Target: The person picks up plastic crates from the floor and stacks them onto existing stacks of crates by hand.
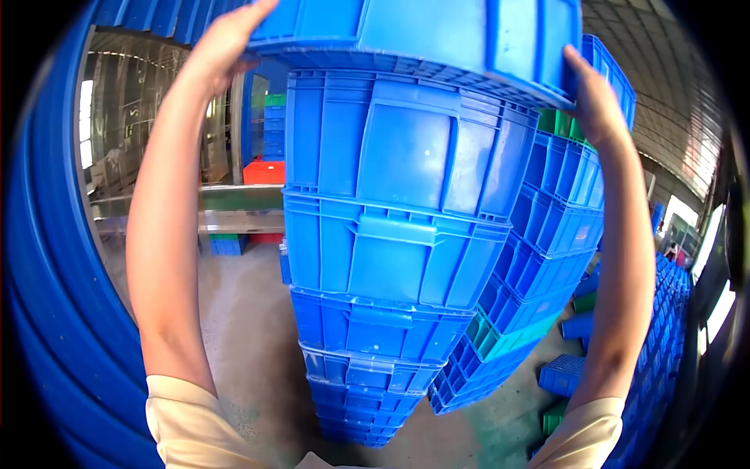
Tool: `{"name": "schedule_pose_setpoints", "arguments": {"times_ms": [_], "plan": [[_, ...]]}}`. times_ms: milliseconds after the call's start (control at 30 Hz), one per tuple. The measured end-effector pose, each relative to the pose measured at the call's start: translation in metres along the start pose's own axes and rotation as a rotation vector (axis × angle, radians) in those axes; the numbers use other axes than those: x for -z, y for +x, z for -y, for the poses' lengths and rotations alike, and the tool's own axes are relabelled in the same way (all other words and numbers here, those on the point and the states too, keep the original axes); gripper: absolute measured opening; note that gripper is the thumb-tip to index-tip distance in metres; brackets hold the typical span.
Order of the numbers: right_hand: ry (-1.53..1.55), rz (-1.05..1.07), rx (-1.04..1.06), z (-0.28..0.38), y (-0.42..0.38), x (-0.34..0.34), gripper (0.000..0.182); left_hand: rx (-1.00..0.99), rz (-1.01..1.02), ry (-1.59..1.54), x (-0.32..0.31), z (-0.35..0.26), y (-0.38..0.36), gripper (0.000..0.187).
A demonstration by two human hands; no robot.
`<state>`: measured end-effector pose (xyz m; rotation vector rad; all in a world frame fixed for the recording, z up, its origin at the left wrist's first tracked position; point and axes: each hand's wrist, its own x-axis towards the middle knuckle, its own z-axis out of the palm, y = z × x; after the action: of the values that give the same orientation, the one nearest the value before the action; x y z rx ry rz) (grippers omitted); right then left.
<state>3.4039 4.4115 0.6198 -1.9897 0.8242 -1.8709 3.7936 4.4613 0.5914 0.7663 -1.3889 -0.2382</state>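
A blue plastic crate (pixel 430 31) is held up high between both arms, its upper part cut off by the top of the view. My left hand (pixel 226 47) grips its left end, with the fingers partly hidden. At the right end, my right hand (pixel 595 98) is closed around the crate's edge. Directly below stands a tall stack of blue crates (pixel 410 148). The held crate sits tilted over the stack's top, its ribbed underside showing and its near edge overlapping the uppermost crate in this view.
A second stack of blue crates (pixel 539 227) with green ones among them stands right behind. Rows of blue crates (pixel 656 328) fill the far right. On the left are a blue corrugated wall (pixel 47 289), a metal bench (pixel 242 222) and a red crate (pixel 264 172).
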Motion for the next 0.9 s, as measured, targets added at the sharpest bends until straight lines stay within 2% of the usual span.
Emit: {"name": "schedule_pose_setpoints", "arguments": {"times_ms": [33, 100, 200, 233, 367, 433, 467, 500, 567, 600, 667, 700, 733, 800, 833, 867, 900], "plan": [[-0.177, -0.022, -0.06, -0.003, -0.013, -0.012, 0.056, 0.078, -0.054, 0.153, -0.001, 0.018, 0.004, 0.07], [-0.141, 0.023, -0.06, -0.028, -0.013, -0.016, 0.056, 0.103, -0.096, 0.076, -0.013, 0.051, 0.012, 0.076], [-0.107, 0.003, -0.05, -0.051, -0.002, -0.011, 0.053, 0.167, -0.026, 0.044, -0.03, 0.063, 0.022, 0.078], [-0.087, -0.008, -0.055, -0.058, 0.0, -0.012, 0.051, 0.185, -0.041, 0.05, -0.032, 0.068, 0.025, 0.076], [-0.142, -0.023, -0.08, -0.069, -0.001, -0.016, 0.054, 0.058, 0.046, -0.087, -0.041, 0.078, 0.034, 0.062], [-0.073, -0.044, -0.107, -0.071, -0.009, -0.018, 0.053, 0.102, 0.103, -0.245, -0.036, 0.095, 0.046, 0.054], [-0.058, -0.046, -0.085, -0.074, -0.011, -0.018, 0.052, 0.119, 0.062, -0.287, -0.038, 0.098, 0.045, 0.054], [-0.044, -0.052, -0.054, -0.074, -0.011, -0.019, 0.052, 0.129, 0.02, -0.332, -0.041, 0.098, 0.043, 0.055], [0.02, -0.154, 0.016, -0.071, -0.026, -0.025, 0.042, -0.204, -0.304, -0.042, -0.046, 0.107, 0.038, 0.055], [-0.113, -0.21, 0.238, -0.087, -0.034, -0.024, 0.037, -0.272, -0.37, 0.136, -0.029, 0.128, 0.05, 0.053], [-0.358, -0.34, 0.582, -0.126, -0.069, -0.014, 0.027, -0.2, -0.382, -0.038, -0.034, 0.122, 0.053, 0.048], [-0.487, -0.418, 0.612, -0.139, -0.109, -0.01, 0.029, -0.18, -0.367, -0.033, -0.038, 0.125, 0.055, 0.051], [-0.63, -0.306, 0.667, -0.157, -0.151, 0.003, 0.035, -0.177, -0.361, 0.021, -0.039, 0.12, 0.051, 0.054], [-0.922, -0.133, 0.46, -0.209, -0.261, 0.024, 0.036, -0.182, -0.39, 0.179, -0.057, 0.097, 0.032, 0.061], [-0.895, -0.048, 0.314, -0.239, -0.325, 0.037, 0.036, -0.2, -0.422, 0.275, -0.07, 0.077, 0.014, 0.064], [-0.975, 0.091, 0.072, -0.273, -0.401, 0.052, 0.036, -0.536, -0.373, 0.649, -0.042, 0.1, 0.022, 0.047], [-1.012, 0.226, -0.206, -0.303, -0.491, 0.074, 0.038, -0.736, -0.483, 0.79, -0.021, 0.122, 0.038, 0.036]]}}
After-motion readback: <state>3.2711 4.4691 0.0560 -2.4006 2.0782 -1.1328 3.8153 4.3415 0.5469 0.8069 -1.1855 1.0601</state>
